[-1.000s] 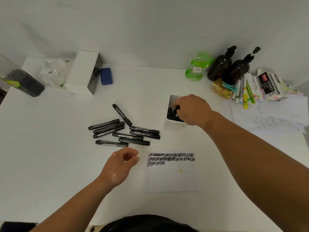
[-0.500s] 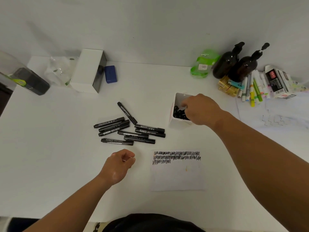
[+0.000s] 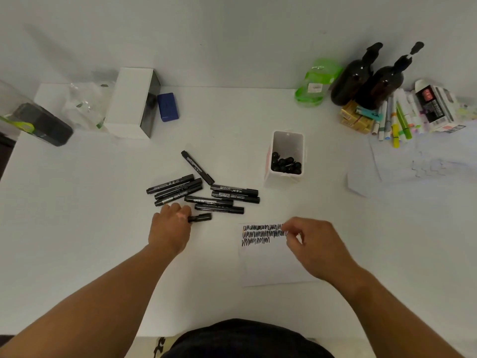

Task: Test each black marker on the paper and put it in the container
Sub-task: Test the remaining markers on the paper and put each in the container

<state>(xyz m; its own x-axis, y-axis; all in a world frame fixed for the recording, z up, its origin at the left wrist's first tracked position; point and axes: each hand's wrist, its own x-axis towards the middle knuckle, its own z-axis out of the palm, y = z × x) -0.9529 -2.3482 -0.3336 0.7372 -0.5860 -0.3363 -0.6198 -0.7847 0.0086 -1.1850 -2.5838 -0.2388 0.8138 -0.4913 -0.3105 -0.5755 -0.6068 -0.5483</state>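
The left hand (image 3: 170, 228) curls its fingers round one end of a slim black plastic marker (image 3: 200, 217), which lies on the white counter (image 3: 77, 228) in front and to the left of the white rectangular plastic container (image 3: 286, 140). Eight more loose black markers (image 3: 222, 201) lie just left of that container, and black marker ends show inside it. The right hand (image 3: 313, 245), fingers loosely curled and holding nothing, hovers over the white scribbled paper sheet (image 3: 268, 267) in front of the container.
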